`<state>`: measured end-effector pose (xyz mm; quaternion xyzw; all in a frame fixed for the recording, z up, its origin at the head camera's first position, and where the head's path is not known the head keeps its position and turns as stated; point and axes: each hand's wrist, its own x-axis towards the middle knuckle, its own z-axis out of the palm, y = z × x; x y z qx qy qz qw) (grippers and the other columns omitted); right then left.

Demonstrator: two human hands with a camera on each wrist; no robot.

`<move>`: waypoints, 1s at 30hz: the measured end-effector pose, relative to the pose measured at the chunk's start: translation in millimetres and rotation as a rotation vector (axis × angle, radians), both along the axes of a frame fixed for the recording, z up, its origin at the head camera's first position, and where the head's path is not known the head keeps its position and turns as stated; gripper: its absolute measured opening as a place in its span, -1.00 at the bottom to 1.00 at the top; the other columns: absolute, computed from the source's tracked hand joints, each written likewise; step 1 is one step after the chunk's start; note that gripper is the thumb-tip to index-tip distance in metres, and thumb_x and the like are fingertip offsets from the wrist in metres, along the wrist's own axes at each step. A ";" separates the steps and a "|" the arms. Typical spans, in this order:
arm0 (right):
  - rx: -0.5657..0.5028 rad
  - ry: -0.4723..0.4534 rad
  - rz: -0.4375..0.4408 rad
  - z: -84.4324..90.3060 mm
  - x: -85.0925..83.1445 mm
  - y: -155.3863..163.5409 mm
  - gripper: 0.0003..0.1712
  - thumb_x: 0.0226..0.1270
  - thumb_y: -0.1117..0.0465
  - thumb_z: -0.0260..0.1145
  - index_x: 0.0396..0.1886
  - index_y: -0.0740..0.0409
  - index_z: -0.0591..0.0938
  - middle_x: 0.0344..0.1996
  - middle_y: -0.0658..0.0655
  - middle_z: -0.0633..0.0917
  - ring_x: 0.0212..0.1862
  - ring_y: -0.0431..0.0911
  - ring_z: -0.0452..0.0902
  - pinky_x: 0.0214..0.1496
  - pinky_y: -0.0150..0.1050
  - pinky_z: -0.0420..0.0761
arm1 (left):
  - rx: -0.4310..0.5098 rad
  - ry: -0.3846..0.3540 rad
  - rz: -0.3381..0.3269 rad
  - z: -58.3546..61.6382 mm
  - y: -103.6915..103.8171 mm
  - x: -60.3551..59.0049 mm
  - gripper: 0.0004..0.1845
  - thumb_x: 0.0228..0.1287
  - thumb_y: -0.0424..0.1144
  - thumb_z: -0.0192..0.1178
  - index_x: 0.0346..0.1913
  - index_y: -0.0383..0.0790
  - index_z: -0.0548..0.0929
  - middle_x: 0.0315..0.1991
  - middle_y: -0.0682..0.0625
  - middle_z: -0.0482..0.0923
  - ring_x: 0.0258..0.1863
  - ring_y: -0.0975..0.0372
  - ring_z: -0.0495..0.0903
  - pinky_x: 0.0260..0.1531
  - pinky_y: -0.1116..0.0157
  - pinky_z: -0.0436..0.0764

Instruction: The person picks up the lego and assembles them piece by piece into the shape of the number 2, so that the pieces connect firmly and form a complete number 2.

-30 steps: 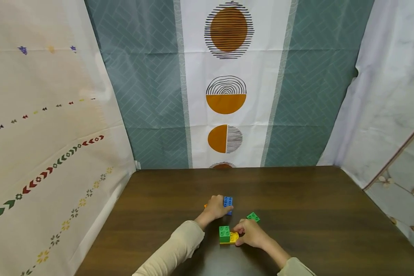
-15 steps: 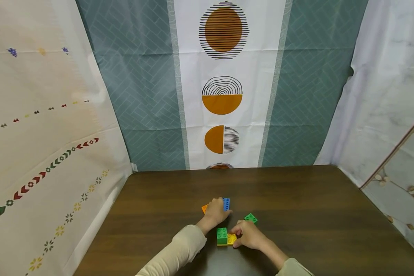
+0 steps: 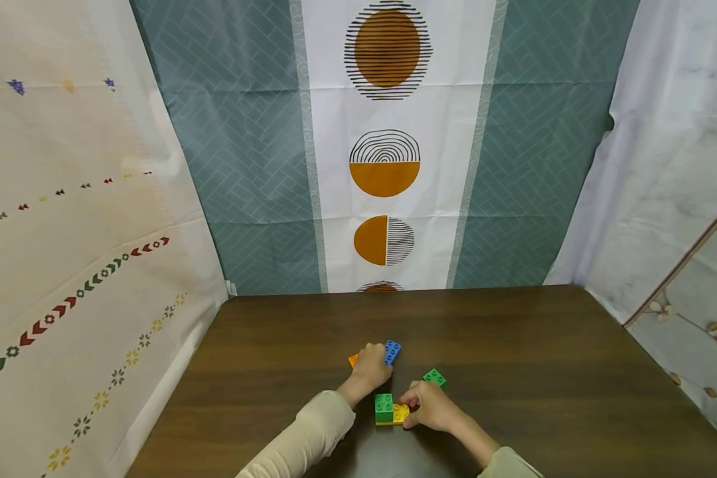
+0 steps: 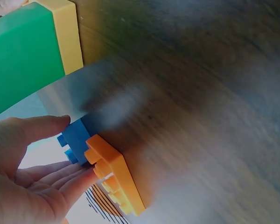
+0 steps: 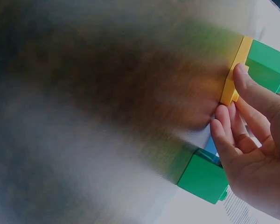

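My left hand pinches a blue toy building brick on the table. In the left wrist view the thumb is at one end of that blue brick, with the fingers at its other side. An orange building brick lies right beside those fingers; the hand mostly covers it in the head view. With thumb and fingers, my right hand holds the right end of a flat yellow brick. A taller green block is stacked on the yellow brick's left end.
A loose green brick lies just beyond my right hand; the right wrist view shows this green brick near the fingers. The dark wooden table meets a patterned curtain at its back edge.
The blue brick has turned, its far end now leaning to the right, and my left hand has shifted slightly with it. My right hand stays at the yellow brick.
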<state>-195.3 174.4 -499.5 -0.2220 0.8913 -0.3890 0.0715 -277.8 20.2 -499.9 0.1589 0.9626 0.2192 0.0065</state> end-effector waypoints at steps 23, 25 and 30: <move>0.034 -0.017 -0.022 -0.3 2.5 -3.3 -0.62 -0.07 0.28 0.59 -0.19 0.32 0.76 -0.36 0.07 0.67 -0.33 -0.17 0.51 -0.30 -0.39 0.52 | 0.095 -0.030 -0.112 15.6 -19.0 -1.3 -0.58 0.05 -0.39 0.35 0.06 -0.35 0.66 -0.06 -0.18 0.70 -0.31 0.19 0.58 -0.27 0.21 0.64; 0.039 -0.009 -0.028 -0.8 3.0 -3.2 -0.62 -0.07 0.28 0.59 -0.19 0.31 0.76 -0.37 0.06 0.66 -0.34 -0.18 0.50 -0.31 -0.39 0.52 | 0.111 -0.038 -0.149 19.7 -20.6 1.4 -0.57 0.08 -0.39 0.35 0.07 -0.34 0.66 -0.03 -0.19 0.69 -0.28 0.19 0.58 -0.21 0.19 0.66; 0.040 -0.021 -0.041 -1.8 5.8 -4.4 -0.62 -0.08 0.28 0.59 -0.19 0.32 0.76 -0.38 0.06 0.65 -0.33 -0.16 0.49 -0.31 -0.38 0.51 | 0.156 -0.053 -0.244 31.9 -27.5 10.6 -0.57 0.15 -0.38 0.33 0.12 -0.36 0.62 0.03 -0.21 0.66 -0.21 0.18 0.59 -0.06 0.14 0.67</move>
